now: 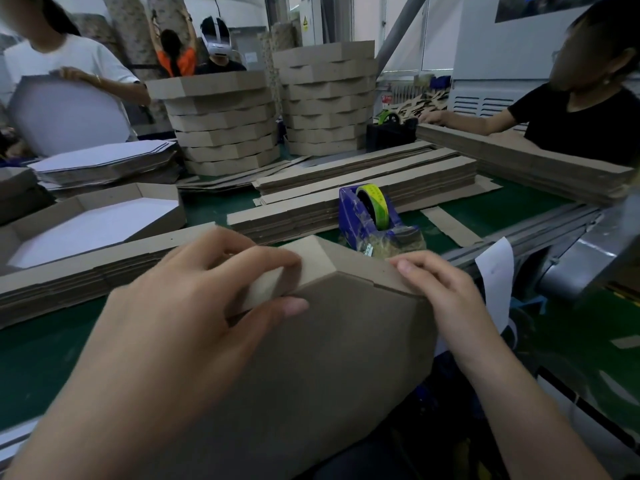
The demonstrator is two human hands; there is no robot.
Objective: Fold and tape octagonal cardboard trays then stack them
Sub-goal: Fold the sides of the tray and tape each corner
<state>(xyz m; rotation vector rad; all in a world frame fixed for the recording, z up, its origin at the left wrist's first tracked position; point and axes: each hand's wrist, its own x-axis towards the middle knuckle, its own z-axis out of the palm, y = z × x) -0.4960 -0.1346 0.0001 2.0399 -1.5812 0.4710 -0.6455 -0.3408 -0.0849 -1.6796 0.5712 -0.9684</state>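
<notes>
A brown octagonal cardboard tray [329, 348] stands tilted against me, its underside facing the camera. My left hand [207, 292] grips its upper left rim, thumb on the underside and fingers curled over a folded wall flap. At the upper right rim my right hand [440, 289] holds the edge, fingers hooked over the top. A blue tape dispenser [367, 220] with a yellow-green roll sits just behind the tray. Two tall stacks of finished trays [225, 126] [325, 98] stand at the back of the table.
Flat cardboard strips [363, 181] lie in piles across the green table [45, 355]. A folded tray with a white inside [90, 223] rests at left, white blanks [104, 164] behind it. Three people work around the table. A second black dispenser [391, 131] stands at back right.
</notes>
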